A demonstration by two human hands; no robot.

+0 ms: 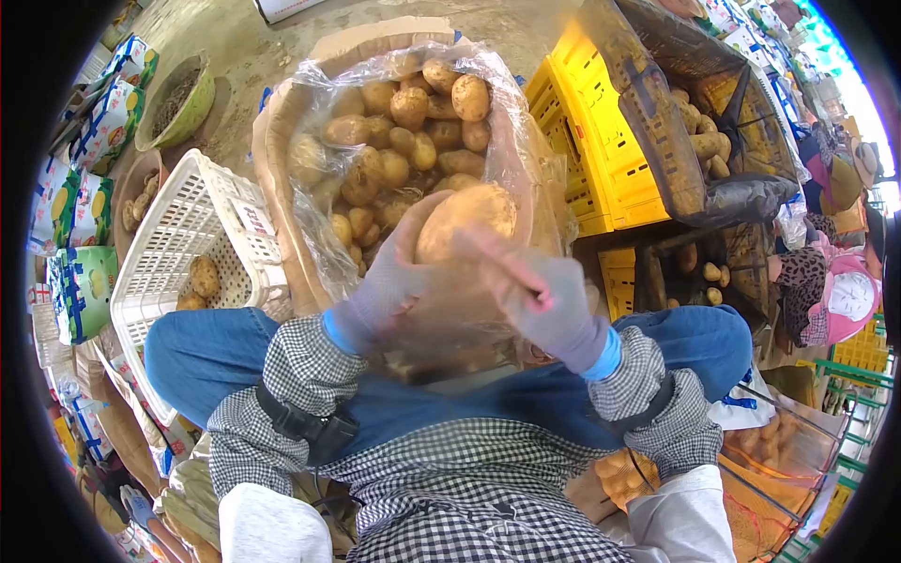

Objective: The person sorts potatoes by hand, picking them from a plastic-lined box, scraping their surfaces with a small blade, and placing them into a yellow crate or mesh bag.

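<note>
A large tan potato is held over the front of a plastic-lined cardboard box. My left hand, in a grey glove with bare fingertips, grips the potato from its left side. My right hand, gloved the same way, is at the potato's lower right and smeared by motion. Whether its fingers touch the potato or hold anything small I cannot make out. Behind my hands, many loose potatoes fill the lined box.
On the left stands a white plastic basket with a few potatoes in it. Yellow crates stand on the right, with a dark tilted crate of potatoes. A green tub is at the back left. Another person's pink hat shows far right.
</note>
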